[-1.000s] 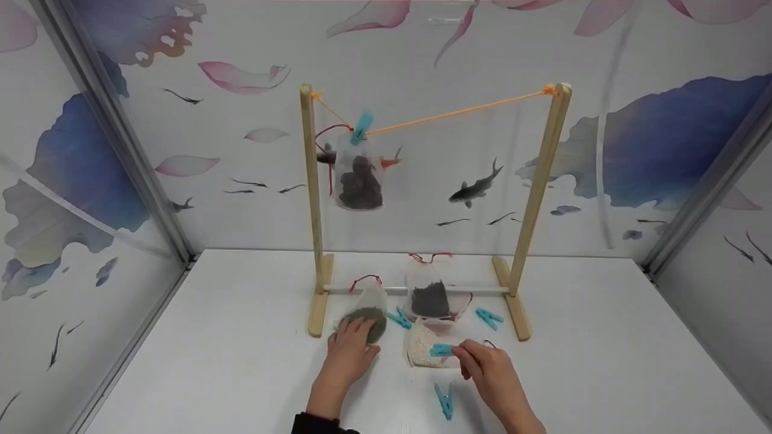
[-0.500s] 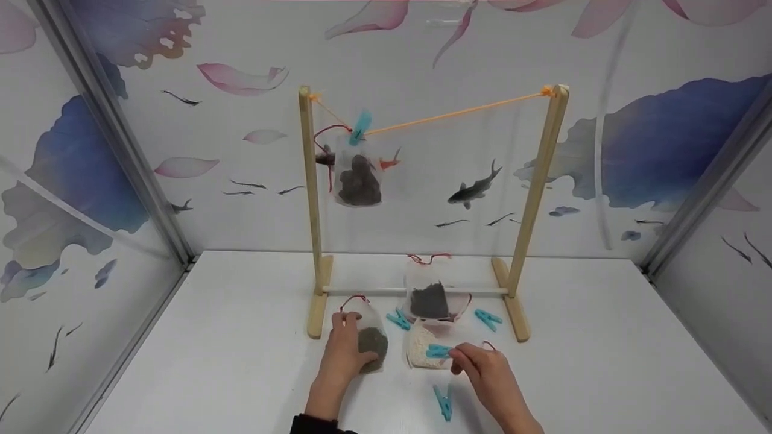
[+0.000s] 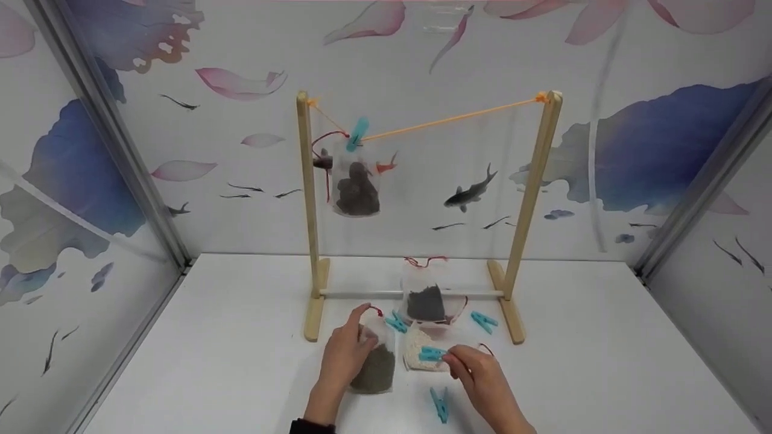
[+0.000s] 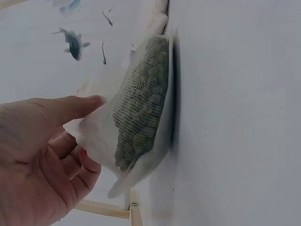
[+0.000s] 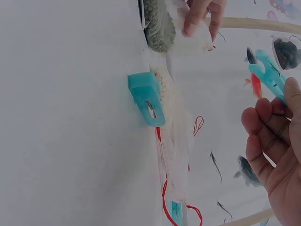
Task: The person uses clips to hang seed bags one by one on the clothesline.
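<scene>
My left hand (image 3: 345, 355) pinches the upper part of a sheer drawstring bag (image 3: 377, 369) of greenish filling between thumb and fingers. Its filled bottom rests on the table in the left wrist view, where my thumb (image 4: 80, 107) lies on the pale mesh. To the right, my right hand (image 3: 482, 377) grips a blue clothespin (image 3: 432, 354) by its handle end, above a bag of white grains (image 3: 416, 337). In the right wrist view this clothespin (image 5: 268, 73) points away from my fingertips. Behind lies a bag of dark filling (image 3: 426, 304).
A wooden stand (image 3: 531, 193) carries a sagging orange string (image 3: 452, 120). Near its left post a bag of dark lumps (image 3: 357, 190) hangs from a blue clothespin (image 3: 357, 134). Loose clothespins lie around the bags, one (image 3: 440, 405) nearest me. A patterned wall (image 3: 253, 205) rises behind.
My left hand has drawn the greenish bag toward me and shifted from resting on its filling to pinching its upper part. The right hand with the clothespin has moved slightly left.
</scene>
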Demonstrator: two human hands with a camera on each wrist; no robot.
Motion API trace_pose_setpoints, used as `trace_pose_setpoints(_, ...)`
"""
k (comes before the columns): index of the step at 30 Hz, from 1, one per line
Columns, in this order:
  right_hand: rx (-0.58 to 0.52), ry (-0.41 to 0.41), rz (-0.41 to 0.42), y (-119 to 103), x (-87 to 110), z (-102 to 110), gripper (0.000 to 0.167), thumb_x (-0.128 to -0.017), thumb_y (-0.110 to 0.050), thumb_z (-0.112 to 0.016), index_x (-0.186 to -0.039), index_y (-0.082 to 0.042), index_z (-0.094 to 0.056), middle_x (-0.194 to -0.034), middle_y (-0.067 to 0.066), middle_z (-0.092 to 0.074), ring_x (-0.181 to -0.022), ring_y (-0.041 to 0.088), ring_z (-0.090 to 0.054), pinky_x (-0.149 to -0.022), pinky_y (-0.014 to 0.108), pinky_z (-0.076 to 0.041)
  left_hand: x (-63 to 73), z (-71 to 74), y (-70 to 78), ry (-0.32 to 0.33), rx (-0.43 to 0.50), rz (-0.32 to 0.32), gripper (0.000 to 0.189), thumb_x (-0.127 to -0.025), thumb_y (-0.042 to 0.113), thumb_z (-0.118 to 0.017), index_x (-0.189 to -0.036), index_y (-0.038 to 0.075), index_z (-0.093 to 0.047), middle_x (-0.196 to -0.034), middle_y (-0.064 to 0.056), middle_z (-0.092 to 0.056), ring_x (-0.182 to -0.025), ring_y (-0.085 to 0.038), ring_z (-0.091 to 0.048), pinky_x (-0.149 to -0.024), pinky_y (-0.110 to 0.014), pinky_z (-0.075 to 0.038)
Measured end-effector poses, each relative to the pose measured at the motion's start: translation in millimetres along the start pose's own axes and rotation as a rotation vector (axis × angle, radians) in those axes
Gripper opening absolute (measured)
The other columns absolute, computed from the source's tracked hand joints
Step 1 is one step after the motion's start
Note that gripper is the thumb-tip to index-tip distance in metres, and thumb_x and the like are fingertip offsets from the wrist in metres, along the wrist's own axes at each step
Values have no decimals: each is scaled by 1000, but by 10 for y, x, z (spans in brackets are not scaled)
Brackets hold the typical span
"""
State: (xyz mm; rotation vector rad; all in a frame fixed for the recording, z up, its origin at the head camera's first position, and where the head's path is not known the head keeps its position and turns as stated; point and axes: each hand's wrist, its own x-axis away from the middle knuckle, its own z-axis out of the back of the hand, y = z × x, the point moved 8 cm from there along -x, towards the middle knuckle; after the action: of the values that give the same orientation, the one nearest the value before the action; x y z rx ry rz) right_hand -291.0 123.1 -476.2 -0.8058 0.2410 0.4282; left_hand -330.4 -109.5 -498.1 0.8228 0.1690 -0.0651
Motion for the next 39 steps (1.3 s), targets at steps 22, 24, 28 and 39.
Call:
trace_pose_setpoints(22, 346, 333, 701, -915, -557, 879, 12, -85, -7, -76, -86, -9, -63, -68, -2, -60, -61, 10, -55, -59, 24, -47, -72, 596, 869, -37, 191, -235, 12, -93, 14, -70, -104, 9, -65, -95, -7, -72, -77, -13, -71, -66, -18, -55)
trace_pose_setpoints(24, 378, 342, 742, -1025, -664, 966, 13, -86, -9, -75, -85, -8, -63, -69, -1, -62, -62, 13, -57, -58, 26, -48, -121, 694, 1016, -40, 196, -257, 9, -95, 14, -68, -103, 9, -67, -95, -8, -73, -77, -18, -72, -67, -20, -57)
trace_pose_setpoints(28, 447, 359, 805, -1209, -933, 1082, 17, -84, -8, -78, -82, -9, -61, -70, 1, -65, -62, 15, -58, -56, 26, -50, -300, 890, 1237, -22, 218, -276, 10, -96, 14, -66, -104, 9, -69, -97, -9, -73, -79, -22, -74, -69, -24, -59)
trace_pose_setpoints(39, 669, 348, 858, -1683, -1550, 1488, 15, -94, -16, -68, -84, -6, -61, -71, 7, -68, -61, 20, -56, -55, 29, -50, -897, 1362, 1974, 184, 38, -380, 14, -97, 19, -66, -103, 8, -73, -95, -7, -76, -79, -16, -72, -72, -29, -58)
